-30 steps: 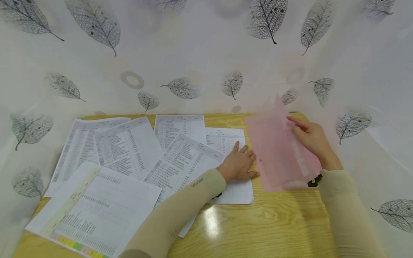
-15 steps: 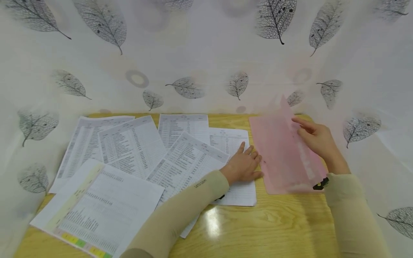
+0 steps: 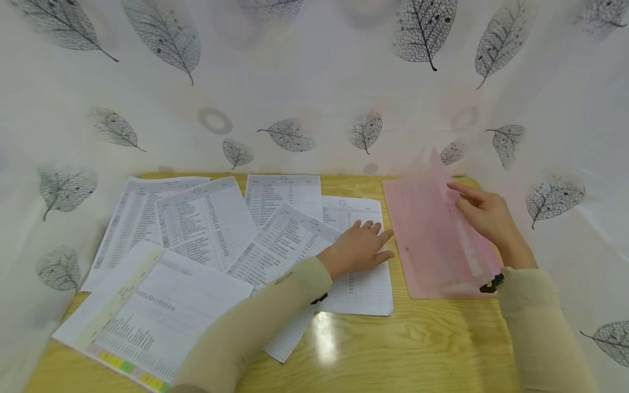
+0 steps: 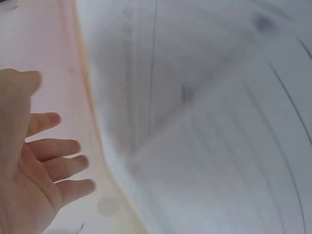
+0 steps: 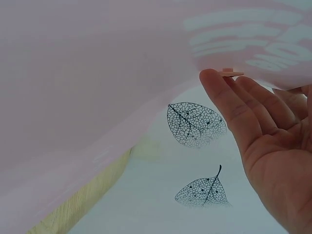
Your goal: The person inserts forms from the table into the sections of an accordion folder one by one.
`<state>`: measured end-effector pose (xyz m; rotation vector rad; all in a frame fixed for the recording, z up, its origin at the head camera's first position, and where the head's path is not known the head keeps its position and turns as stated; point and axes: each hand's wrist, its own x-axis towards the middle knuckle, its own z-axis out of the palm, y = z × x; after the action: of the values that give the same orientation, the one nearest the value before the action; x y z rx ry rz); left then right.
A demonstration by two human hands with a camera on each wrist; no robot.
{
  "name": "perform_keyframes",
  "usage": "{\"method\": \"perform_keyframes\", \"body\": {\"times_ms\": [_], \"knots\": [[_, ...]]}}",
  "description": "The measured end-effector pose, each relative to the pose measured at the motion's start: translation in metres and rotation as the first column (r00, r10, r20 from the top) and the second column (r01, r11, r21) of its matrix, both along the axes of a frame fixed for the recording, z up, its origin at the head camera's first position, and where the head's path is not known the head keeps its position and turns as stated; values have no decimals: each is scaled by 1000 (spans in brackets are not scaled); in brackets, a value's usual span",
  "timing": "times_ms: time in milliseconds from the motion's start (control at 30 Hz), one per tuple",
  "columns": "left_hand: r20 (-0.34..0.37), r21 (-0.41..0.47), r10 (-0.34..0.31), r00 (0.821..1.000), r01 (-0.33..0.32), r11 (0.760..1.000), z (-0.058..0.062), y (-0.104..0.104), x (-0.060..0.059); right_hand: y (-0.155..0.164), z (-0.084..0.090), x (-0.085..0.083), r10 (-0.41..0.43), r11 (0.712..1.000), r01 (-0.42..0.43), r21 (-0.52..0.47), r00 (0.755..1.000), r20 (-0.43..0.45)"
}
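Observation:
My right hand (image 3: 486, 215) pinches the edge of the lifted cover of a translucent pink plastic folder (image 3: 417, 240) at the table's right. In the right wrist view, the thumb and fingers of the right hand (image 5: 273, 141) meet that edge by a small pink button (image 5: 228, 72). My left hand (image 3: 356, 245) lies over the rightmost printed sheet (image 3: 363, 297), fingers extended and pointing toward the folder. The left wrist view shows the left hand (image 4: 36, 180) with its fingers apart and nothing gripped, beside a blurred sheet (image 4: 204, 146).
Several printed list sheets (image 3: 196, 218) overlap across the left and middle of the wooden table (image 3: 373, 355). A sheet with coloured cells (image 3: 162, 316) lies at the front left. A white leaf-patterned curtain (image 3: 314, 71) hangs around the table's back and sides.
My left hand has drawn slightly left across the sheets, away from the folder. My right hand keeps holding the raised pink cover. The whole view has shifted a little.

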<state>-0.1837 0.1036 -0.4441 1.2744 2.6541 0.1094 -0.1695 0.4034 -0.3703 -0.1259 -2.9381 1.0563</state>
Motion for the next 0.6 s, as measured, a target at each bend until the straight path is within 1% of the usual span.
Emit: {"method": "perform_keyframes", "body": {"times_ms": [67, 167, 267, 333, 400, 467, 533, 567, 600], "knots": [[10, 39, 20, 1000, -20, 999, 8, -18, -2, 0, 0, 0, 1, 1000, -1, -1, 1000, 2], [15, 150, 51, 999, -53, 987, 15, -50, -8, 0, -1, 0, -1, 1000, 1, 1, 1000, 1], [58, 254, 99, 993, -111, 961, 19, -83, -13, 0, -3, 0, 0, 1000, 0, -2, 1000, 7], [112, 299, 145, 983, -173, 938, 20, -105, -16, 0, -3, 0, 0, 1000, 0, -1, 1000, 9], [193, 332, 200, 960, -256, 908, 23, -126, -18, -1, -3, 1, -1, 1000, 1, -4, 1000, 13], [271, 363, 252, 929, -341, 867, 25, -148, -19, -3, -2, 1, -6, 1000, 6, -2, 1000, 18], [324, 393, 290, 900, -407, 824, 27, -168, -21, -3, -2, 1, -10, 1000, 10, -2, 1000, 23], [357, 401, 307, 882, -441, 803, 28, -178, -21, -4, -2, 1, -11, 1000, 11, -3, 1000, 24], [379, 408, 319, 868, -467, 785, 28, -188, -23, -4, -1, 1, -13, 1000, 13, -3, 1000, 25]]}}
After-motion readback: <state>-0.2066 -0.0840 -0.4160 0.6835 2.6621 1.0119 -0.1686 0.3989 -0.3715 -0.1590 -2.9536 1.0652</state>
